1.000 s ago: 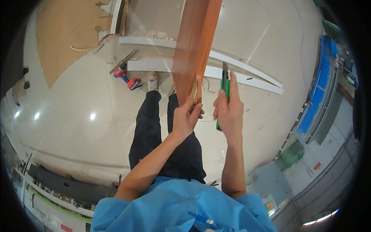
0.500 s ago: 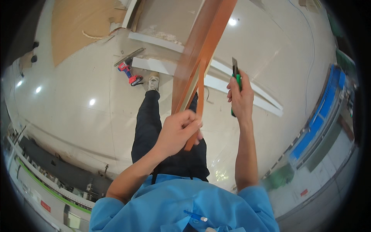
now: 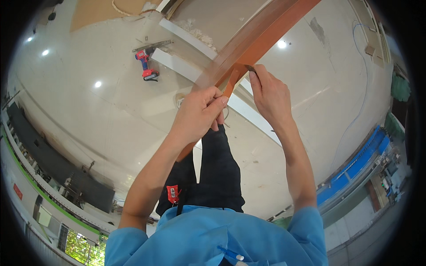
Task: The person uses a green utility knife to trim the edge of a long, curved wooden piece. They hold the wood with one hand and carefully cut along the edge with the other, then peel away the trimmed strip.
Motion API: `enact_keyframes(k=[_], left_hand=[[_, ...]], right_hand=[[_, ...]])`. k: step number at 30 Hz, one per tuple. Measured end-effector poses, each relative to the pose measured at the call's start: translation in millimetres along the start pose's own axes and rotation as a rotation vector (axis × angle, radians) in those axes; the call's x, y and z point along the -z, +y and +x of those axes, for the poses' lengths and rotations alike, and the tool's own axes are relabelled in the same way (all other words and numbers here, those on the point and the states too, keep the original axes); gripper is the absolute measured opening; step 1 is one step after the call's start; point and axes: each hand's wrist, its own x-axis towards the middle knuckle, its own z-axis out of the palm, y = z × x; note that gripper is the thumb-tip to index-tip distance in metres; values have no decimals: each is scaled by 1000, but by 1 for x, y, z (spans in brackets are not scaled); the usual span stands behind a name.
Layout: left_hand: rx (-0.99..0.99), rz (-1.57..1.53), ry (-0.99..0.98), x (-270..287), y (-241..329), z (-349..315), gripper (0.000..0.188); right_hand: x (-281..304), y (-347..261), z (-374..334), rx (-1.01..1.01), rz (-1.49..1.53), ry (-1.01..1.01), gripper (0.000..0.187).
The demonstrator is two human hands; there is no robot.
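Observation:
A long orange-brown board (image 3: 271, 36) slants from the top of the view down toward my hands. A loose strip of edge banding (image 3: 231, 84) in the same colour peels away from its end, and my left hand (image 3: 199, 111) pinches it between thumb and fingers. My right hand (image 3: 272, 93) is closed on a utility knife (image 3: 250, 68), whose blade meets the strip where it joins the board. Most of the knife's green handle is hidden inside my right hand.
On the floor at the left lie a red and blue cordless drill (image 3: 144, 64) and white strips (image 3: 175, 66). A brown sheet (image 3: 95, 13) lies at the far left. Machinery (image 3: 57, 159) stands at left, and a blue-railed machine (image 3: 355, 166) at right.
My right hand has brought the knife from out at the right up to the strip at the board. The left hand has moved up along the strip, and the board now slants more to the right.

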Motion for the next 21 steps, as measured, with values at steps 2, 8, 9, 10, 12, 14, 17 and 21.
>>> enact_keyframes(k=[2,8,9,10,12,14,17,21], left_hand=[[80,105,40,1,-3,1,25],[-9,303,173,6,-38,9,25],[-38,337,192,6,-43,11,25],[-44,353,199,6,-47,12,25],[-75,387,227,6,-53,15,26],[-76,399,228,6,-55,16,24],[-83,411,234,6,-56,15,23],[-87,419,234,7,-57,16,22]], right_hand=[[-3,3,4,35,-55,-10,16],[-19,1,6,126,-96,8,14],[-20,1,7,126,-94,5,13],[-19,0,8,131,-88,6,13],[-19,-2,10,79,-80,-31,11],[-18,-3,11,81,-86,-36,11],[-16,-6,11,111,-101,-20,12],[-16,-8,11,55,-73,-45,12]])
